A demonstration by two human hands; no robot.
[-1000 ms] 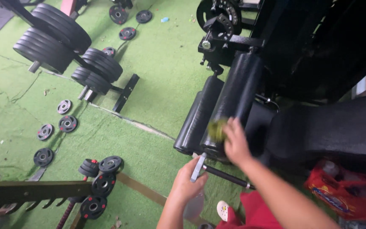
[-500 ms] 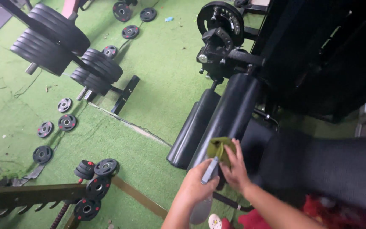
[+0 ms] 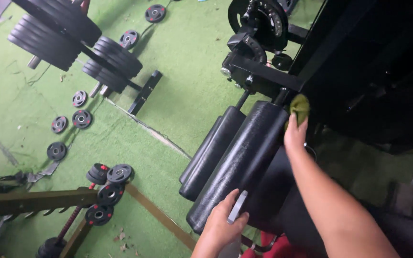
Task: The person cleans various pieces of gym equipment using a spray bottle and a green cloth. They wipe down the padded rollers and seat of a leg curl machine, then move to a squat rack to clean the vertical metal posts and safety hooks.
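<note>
My right hand presses a small olive-green cloth against the far end of a thick black foam roller pad on a black gym machine. My left hand grips a flat grey metal handle at the near end of the same roller. A second, thinner black roller pad lies alongside on the left. My right forearm stretches across the machine's black seat.
The machine's black frame and pulley wheel rise at top right. On the green turf to the left stand loaded plate stacks, several loose small weight plates and a rack of plates. A red object lies by my legs.
My right hand has slid the cloth along the roller from its near end up to its far end. The view has moved closer to the machine.
</note>
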